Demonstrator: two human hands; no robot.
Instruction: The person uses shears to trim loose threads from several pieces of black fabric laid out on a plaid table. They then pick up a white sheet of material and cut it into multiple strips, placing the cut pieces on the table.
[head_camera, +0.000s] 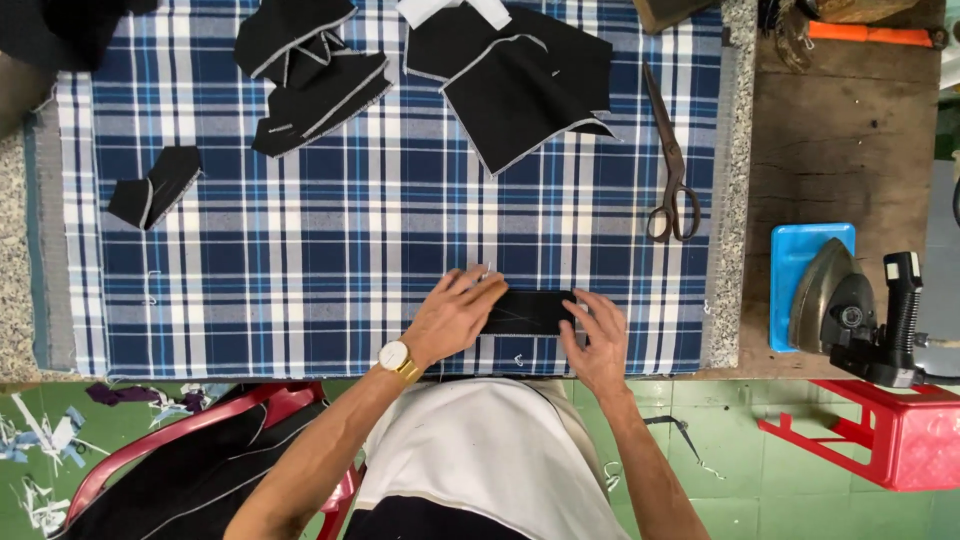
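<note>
Your left hand (452, 312) and right hand (597, 338) lie spread flat, pressing a black cloth strip (527, 312) at the near edge of the plaid-covered bench (330, 250). Scissors (670, 160) lie beyond; iron (832, 300) right.

Matt black cloth piece (528, 312), woven plaid cloth (330, 230) — dull metal scissors (672, 160)

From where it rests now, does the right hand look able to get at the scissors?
Probably yes. The right hand lies on the black fabric piece, and only bare plaid cloth lies between it and the scissors, further up the table.
</note>
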